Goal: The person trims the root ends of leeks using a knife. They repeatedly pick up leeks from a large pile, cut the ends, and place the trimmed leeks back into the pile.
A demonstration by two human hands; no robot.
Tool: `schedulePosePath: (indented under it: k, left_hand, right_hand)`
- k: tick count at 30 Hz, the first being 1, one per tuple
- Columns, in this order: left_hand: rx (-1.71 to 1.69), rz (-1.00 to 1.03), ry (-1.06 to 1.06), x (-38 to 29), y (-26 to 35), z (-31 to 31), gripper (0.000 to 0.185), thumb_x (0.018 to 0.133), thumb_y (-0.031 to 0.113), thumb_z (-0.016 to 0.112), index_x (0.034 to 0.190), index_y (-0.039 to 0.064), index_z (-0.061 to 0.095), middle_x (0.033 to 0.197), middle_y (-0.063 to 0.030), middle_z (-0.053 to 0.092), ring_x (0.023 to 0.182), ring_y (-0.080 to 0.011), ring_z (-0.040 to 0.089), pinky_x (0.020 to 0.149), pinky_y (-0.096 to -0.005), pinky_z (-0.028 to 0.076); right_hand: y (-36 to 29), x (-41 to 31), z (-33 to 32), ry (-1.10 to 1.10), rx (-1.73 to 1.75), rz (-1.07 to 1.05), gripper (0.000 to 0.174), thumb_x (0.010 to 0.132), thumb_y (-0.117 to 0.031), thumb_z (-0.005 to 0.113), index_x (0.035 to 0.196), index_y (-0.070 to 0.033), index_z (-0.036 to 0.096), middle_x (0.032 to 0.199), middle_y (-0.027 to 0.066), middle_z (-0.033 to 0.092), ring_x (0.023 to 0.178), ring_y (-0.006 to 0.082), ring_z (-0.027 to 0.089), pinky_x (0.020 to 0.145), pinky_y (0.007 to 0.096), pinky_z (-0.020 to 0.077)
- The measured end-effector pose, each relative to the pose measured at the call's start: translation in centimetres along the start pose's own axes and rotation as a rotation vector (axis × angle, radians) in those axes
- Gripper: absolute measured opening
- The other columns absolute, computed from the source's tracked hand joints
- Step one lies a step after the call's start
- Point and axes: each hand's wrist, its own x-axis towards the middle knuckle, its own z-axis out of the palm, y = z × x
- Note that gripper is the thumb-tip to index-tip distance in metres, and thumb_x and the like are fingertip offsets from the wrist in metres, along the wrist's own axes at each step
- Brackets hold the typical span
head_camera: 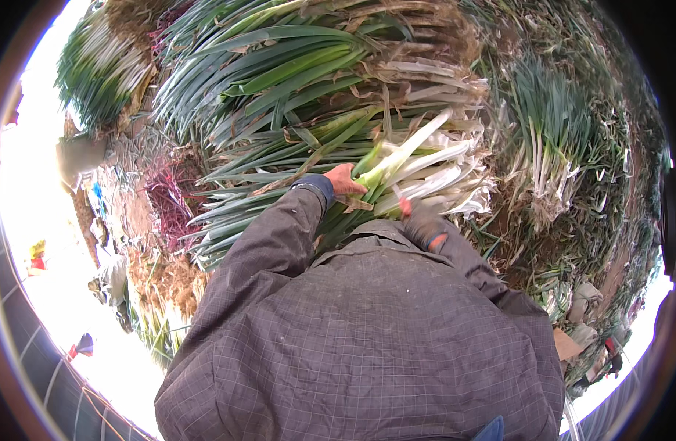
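My left hand point(344, 181) grips a thick green onion stalk point(407, 149) where its leaves meet the pale shank. The white end of that stalk points up and to the right over the pile. Close to my body, my right hand point(424, 223) is blurred and wears a dark glove with an orange edge. A thin, pale, knife-like tool point(397, 191) juts from its fingers toward the stalks; blur hides its exact shape. Under both hands lies a layer of green onions point(434, 179), white ends right and green leaves left.
More green onions point(294, 71) with dry roots are heaped ahead. A separate bunch point(553, 132) lies right, on ground strewn with leaf scraps point(602, 220). To the left are purple-red twine strands point(172, 193), a rooty bundle point(164, 281) and another bundle point(106, 66).
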Motion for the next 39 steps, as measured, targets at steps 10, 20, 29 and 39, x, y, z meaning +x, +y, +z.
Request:
schedulePosePath:
  k: [10, 20, 29, 39]
  left_hand:
    - [-0.059, -0.004, 0.115, -1.7, 1.7, 1.7, 0.074, 0.070, 0.037, 0.089, 0.123, -0.006, 0.062, 0.110, -0.0228, 0.071, 0.103, -0.0308, 0.069, 0.093, -0.0385, 0.053]
    - [0.099, -0.073, 0.202, -3.5, 4.8, 3.3, 0.067, 0.070, 0.038, 0.088, 0.117, -0.003, 0.064, 0.109, -0.0267, 0.070, 0.105, -0.0391, 0.069, 0.091, -0.0440, 0.053]
    - [-0.050, -0.090, 0.081, -4.0, 4.8, 2.9, 0.069, 0.073, 0.035, 0.086, 0.128, -0.002, 0.065, 0.105, -0.0220, 0.073, 0.096, -0.0301, 0.070, 0.090, -0.0386, 0.054]
    - [-0.186, -0.095, 0.066, -3.8, 3.0, 3.0, 0.069, 0.078, 0.032, 0.083, 0.133, -0.004, 0.063, 0.110, -0.0179, 0.073, 0.097, -0.0250, 0.069, 0.091, -0.0354, 0.053]
  right_hand:
    - [4.0, 2.3, -1.8, 0.047, -0.280, 0.360, 0.042, 0.101, -0.044, 0.052, 0.106, -0.004, 0.064, 0.093, 0.0290, 0.069, 0.093, 0.0492, 0.066, 0.081, 0.0540, 0.0521]
    - [8.9, 8.5, -6.0, 0.374, -0.261, 0.328, 0.049, 0.099, -0.047, 0.052, 0.104, 0.000, 0.066, 0.100, 0.0305, 0.070, 0.099, 0.0469, 0.067, 0.086, 0.0529, 0.0531]
    - [12.6, 14.4, -8.3, 0.308, -0.283, 0.579, 0.050, 0.093, -0.043, 0.057, 0.107, 0.002, 0.072, 0.109, 0.0291, 0.071, 0.111, 0.0418, 0.068, 0.096, 0.0478, 0.0527]
    - [10.2, 11.9, -9.2, 0.108, -0.305, 0.560, 0.054, 0.103, -0.045, 0.044, 0.120, 0.001, 0.066, 0.115, 0.0232, 0.072, 0.112, 0.0387, 0.067, 0.096, 0.0443, 0.0520]
